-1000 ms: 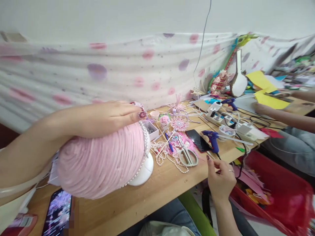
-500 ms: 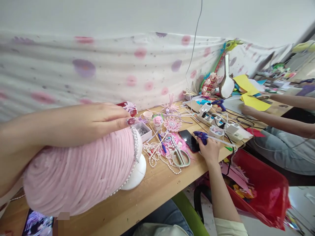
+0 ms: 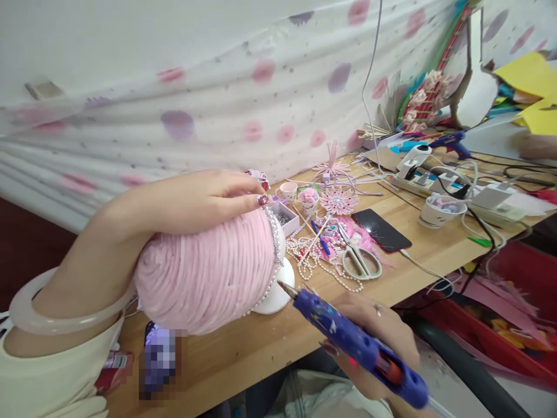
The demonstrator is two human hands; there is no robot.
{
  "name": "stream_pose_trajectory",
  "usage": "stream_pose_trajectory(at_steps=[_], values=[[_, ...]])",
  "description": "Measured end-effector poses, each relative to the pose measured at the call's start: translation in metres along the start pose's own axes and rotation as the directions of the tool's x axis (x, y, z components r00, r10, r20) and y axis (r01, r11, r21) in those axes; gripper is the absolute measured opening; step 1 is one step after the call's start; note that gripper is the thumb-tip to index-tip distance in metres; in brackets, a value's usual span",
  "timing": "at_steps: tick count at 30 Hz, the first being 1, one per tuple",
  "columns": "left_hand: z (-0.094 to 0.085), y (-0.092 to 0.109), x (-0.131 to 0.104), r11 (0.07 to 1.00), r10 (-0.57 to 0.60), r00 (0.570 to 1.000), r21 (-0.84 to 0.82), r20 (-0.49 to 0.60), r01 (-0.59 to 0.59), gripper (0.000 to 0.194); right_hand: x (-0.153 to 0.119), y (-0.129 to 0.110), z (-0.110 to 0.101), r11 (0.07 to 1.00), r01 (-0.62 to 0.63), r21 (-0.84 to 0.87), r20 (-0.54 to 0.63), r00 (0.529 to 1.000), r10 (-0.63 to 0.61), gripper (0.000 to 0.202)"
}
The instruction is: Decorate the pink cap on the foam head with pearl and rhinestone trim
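A wig of pink yarn (image 3: 209, 267) covers a white mannequin head (image 3: 281, 290), which lies tilted at the table's left. Along the wig's edge runs a silver rhinestone and pearl trim (image 3: 275, 238). Curved over the top of the wig, my left hand (image 3: 213, 197) holds it; its far fingers are partly hidden. My right hand (image 3: 378, 331) is closed around a blue hot glue gun (image 3: 348, 331). The glue gun's metal nozzle points toward the pearl trim and the white head, close to them in the view; whether it touches cannot be made out.
Scissors (image 3: 361, 261), pearl strings (image 3: 343, 281), a blue pen (image 3: 321, 238) and a black phone (image 3: 382, 229) lie beyond the head. Farther right are a paper cup (image 3: 439, 212) and a power strip (image 3: 496, 209) with cables. A red bin (image 3: 526, 273) stands beside the table.
My right hand has lifted the glue gun from beside the phone and brought it left and nearer, toward the wig's trim. My left hand stays on the wig. The view has swung left.
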State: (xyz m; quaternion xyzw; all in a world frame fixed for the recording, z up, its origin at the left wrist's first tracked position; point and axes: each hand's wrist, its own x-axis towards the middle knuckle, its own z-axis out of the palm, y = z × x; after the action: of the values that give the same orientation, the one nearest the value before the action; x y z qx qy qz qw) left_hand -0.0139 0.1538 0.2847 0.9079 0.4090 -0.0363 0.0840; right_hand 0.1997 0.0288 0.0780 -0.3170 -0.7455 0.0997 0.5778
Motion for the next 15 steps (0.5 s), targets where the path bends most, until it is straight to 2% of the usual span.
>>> stream_pose_trajectory(at_steps=[2, 4, 9, 15], values=[[0.000, 0.001, -0.001, 1.000, 0.001, 1.000, 0.002, -0.001, -0.001, 0.045, 0.003, 0.002, 0.010, 0.998, -0.040, -0.048, -0.053, 0.998, 0.037, 0.007], [0.000, 0.000, -0.003, 1.000, -0.008, 1.000, 0.000, -0.004, 0.008, 0.044, 0.002, 0.006, 0.016, 0.994, -0.065, -0.092, -0.050, 0.997, 0.061, 0.008], [0.001, -0.001, -0.004, 1.000, -0.011, 1.000, 0.003, -0.024, 0.011, 0.042, -0.001, 0.010, 0.026, 0.992, -0.058, -0.111, -0.117, 0.992, 0.045, 0.010], [0.000, 0.003, -0.001, 1.000, 0.004, 1.000, -0.001, 0.003, -0.004, 0.042, -0.002, 0.007, 0.039, 0.984, -0.047, -0.171, -0.205, 0.979, 0.012, 0.011]])
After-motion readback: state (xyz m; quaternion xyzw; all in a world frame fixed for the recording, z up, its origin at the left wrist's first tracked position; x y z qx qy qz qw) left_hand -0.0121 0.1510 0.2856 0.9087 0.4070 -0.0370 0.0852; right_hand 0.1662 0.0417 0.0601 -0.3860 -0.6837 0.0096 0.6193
